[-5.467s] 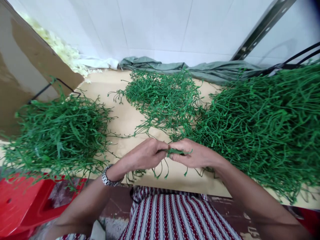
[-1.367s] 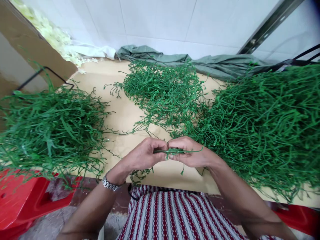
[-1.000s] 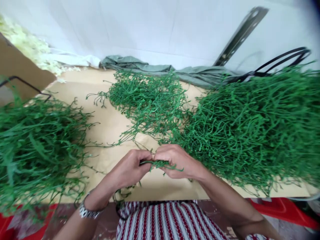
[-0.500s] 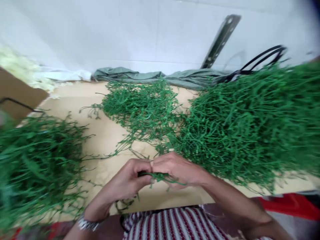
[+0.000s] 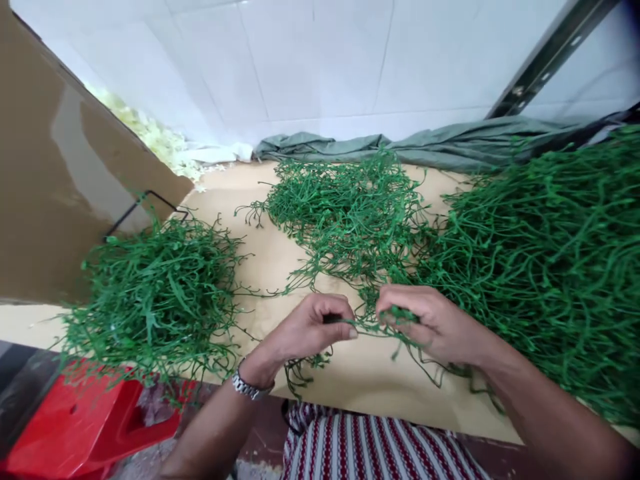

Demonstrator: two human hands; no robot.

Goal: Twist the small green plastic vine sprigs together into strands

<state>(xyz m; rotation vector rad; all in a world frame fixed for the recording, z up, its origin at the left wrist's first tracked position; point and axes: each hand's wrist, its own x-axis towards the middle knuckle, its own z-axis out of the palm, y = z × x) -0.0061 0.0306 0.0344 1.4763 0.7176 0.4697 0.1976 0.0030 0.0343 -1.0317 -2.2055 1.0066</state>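
In the head view, the left fingers (image 5: 344, 331) narrowly pinch thin green stems (image 5: 403, 315) bunched in the curled right fingers (image 5: 407, 293), above the counter (image 5: 360, 380) and beside the big pile (image 5: 540, 267), where a light, even grip should avoid snapping them, and no writing is readable.

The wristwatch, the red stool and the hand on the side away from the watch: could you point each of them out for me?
Wristwatch (image 5: 246, 389): head view, on its metal band.
Red stool (image 5: 63, 423): head view, on its seat.
Right hand (image 5: 440, 325): head view, on the back of the hand.
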